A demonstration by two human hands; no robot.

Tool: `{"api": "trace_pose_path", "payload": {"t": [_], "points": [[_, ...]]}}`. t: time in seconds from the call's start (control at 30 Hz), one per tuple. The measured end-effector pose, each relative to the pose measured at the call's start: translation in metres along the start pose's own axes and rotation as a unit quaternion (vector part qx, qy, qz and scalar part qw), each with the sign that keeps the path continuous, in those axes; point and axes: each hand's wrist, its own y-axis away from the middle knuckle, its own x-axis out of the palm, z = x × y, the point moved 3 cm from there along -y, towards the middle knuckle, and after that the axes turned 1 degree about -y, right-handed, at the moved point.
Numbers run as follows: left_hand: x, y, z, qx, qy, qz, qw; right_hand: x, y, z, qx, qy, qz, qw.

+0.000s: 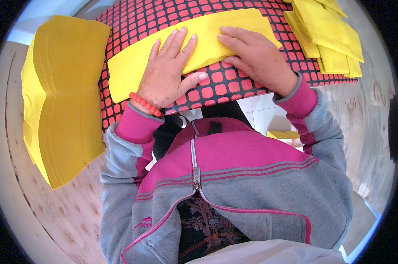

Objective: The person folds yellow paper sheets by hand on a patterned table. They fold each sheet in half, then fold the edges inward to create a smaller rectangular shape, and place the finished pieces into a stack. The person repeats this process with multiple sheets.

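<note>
Item in hand: one folded yellow sheet (194,48), a long flat strip of thin paper or non-woven fabric, lying across the red-and-black checked board (216,90) directly in front of me. I am pressing it flat with both palms: my left hand (166,72) is spreading open over the strip's middle, fingers splayed and thumb trailing off onto the board, while my right hand (256,55) is lying open over its right end, fingers pointing inward along the fold. Neither hand is closing on anything; both are simply bearing down. Handling: I am judging it light, limp and easily creased, likely to slide on the smooth board and to spring open at the fold if released, so it is best taken by pinching a folded edge or a corner, with the other palm steadying it. Adjacent stock: a thick stack of unfolded yellow sheets (62,97) is sitting on the plywood table (53,220) to my left; a pile of folded pieces (329,33) is lying at the board's far right. Whether the strip is two layers or more, I cannot quite tell from here.
</note>
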Motion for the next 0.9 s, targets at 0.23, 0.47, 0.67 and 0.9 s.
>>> {"api": "trace_pose_path", "payload": {"t": [0.23, 0.47, 0.67, 0.9], "points": [[0.000, 0.000, 0.002, 0.005, 0.000, 0.002, 1.000, -0.017, 0.018, -0.018, -0.018, 0.039, 0.026, 0.999], [-0.003, -0.001, 0.000, 0.003, 0.008, 0.001, 1.000, -0.011, -0.002, 0.019, -0.047, -0.049, -0.044, 0.997], [-0.008, -0.002, 0.000, -0.019, 0.051, 0.014, 0.998, -0.012, 0.006, 0.030, -0.009, -0.102, -0.009, 0.995], [-0.004, -0.006, -0.001, -0.045, 0.032, 0.006, 0.998, -0.012, 0.007, 0.010, 0.105, 0.005, -0.059, 0.993]]}}
